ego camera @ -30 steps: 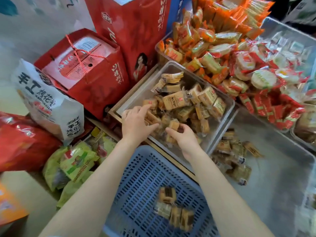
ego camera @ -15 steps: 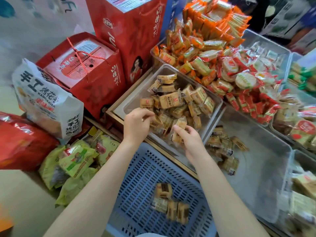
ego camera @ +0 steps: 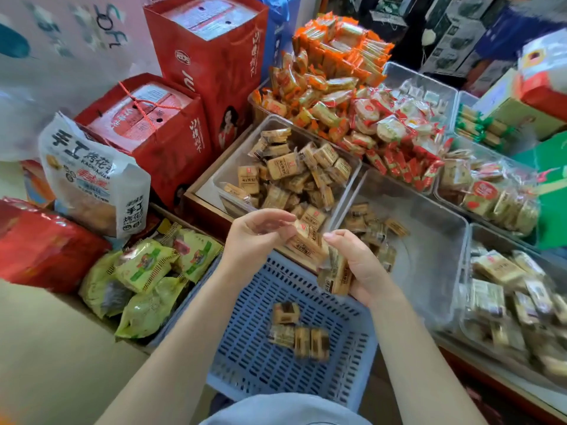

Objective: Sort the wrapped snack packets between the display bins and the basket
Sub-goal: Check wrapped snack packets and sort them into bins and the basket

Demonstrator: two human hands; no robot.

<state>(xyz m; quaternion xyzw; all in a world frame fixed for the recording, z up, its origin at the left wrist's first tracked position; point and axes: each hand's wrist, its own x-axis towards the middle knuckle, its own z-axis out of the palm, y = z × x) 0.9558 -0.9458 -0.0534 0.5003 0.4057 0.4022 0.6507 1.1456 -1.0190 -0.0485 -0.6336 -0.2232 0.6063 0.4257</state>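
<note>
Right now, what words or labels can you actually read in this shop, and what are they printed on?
"手工烤花" in large dark characters, on the white snack bag.
"KAONIUJIAN", roughly, in small letters under that; partly blurred.
"手工" again, lower on the same bag.
"SOF", roughly, on the pale wall poster; blurred.
Red gift boxes: white brush characters, too stylised to read.
Tan snack packets: print too small.

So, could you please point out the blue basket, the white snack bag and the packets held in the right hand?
blue basket [ego camera: 251, 357]: head view, bare slotted floor, left part.
white snack bag [ego camera: 92, 176]: head view, middle of its printed front.
packets [ego camera: 336, 276]: head view, wrapper of the bundle gripped by the right hand [ego camera: 365, 271].
</note>
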